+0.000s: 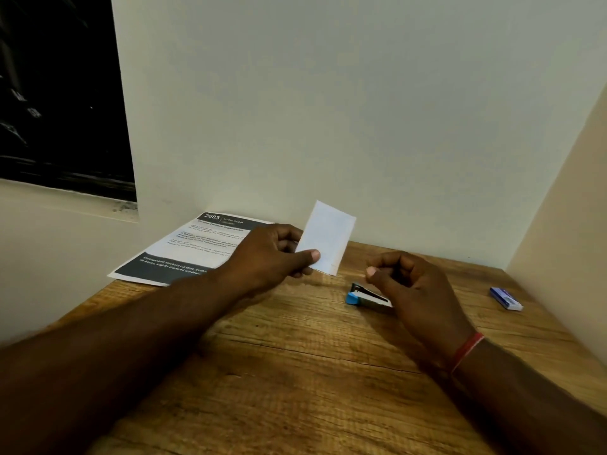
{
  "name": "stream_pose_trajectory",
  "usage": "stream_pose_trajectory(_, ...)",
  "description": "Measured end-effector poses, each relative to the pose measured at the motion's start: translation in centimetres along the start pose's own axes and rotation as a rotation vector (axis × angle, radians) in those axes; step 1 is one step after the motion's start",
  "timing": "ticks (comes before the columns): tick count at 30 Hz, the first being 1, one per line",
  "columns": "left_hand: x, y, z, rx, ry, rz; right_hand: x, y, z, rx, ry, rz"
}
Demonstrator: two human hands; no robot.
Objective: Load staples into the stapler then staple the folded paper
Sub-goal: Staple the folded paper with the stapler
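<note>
Your left hand (269, 254) pinched the folded paper (328, 238) upright. Your right hand (410, 284) hovered curled, empty, just over the stapler (364, 297).

Two limbs in view, both the person's own.

Left forearm (131, 339): bare skin from the frame edge to the wrist. Left hand (272, 254): bare, with the thumbnail cut short and pale at the tip.

Right forearm (525, 399): bare likewise. Right hand (414, 284): bare, thumbnail short.

Right wrist: one red thread band (466, 351), several strands wound together, sitting close against the skin. A thinner, paler strand runs along its lower edge.
</note>
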State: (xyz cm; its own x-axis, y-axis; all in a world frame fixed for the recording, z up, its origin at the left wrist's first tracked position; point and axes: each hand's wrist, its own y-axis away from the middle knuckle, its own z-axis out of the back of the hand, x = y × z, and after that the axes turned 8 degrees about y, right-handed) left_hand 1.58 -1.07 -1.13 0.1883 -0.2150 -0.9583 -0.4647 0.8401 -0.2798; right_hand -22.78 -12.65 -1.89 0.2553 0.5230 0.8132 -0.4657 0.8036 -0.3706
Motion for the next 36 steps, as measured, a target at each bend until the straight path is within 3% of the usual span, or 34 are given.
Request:
stream_pose_trajectory(3, -0.3, -0.9, 1.9, -0.108, -0.012, 0.024, -1.1, -0.7, 0.7, 0.011, 0.223, -0.002)
stream_pose_trajectory(7, -0.4, -2.2, 4.2, -0.165, -0.168, 0.108, -2.1, -0.6, 0.4, 0.128, 0.258, -0.135)
stream_pose_trajectory(11, 0.6, -3.2, 5.4, -0.226, -0.313, 0.137, -2.7, -0.9, 0.0, 0.144, 0.433, -0.059)
stream_pose_trajectory(16, 0.8, -4.0, 6.9, -0.169, -0.741, 0.27, -2.7, -1.1, 0.0, 0.154, 0.534, 0.029)
stream_pose_trajectory(23, 0.5, -3.5, 9.1, -0.173, -1.185, 0.518, -2.9, -1.4, 0.7, 0.126, 0.572, -0.017)
stream_pose_trajectory(25, 0.7, -2.9, 8.9, -0.199, -1.283, 0.478, -2.9, -1.5, 1.0, 0.108, 0.573, -0.05)
stream_pose_trajectory(27, 1.4, -2.9, 9.0, -0.18, -1.282, 0.297, -3.1, -1.9, 1.3, 0.087, 0.57, -0.079)
stream_pose_trajectory(30, 2.1, -2.8, 8.3, 0.015, -1.139, 0.049, -3.9, -2.9, 2.2, 0.037, 0.582, -0.13)
stream_pose_trajectory(36, 2.5, -2.2, 6.4, 0.186, -1.142, 0.11, -6.4, -4.8, 6.8, -0.126, 0.764, -0.219)
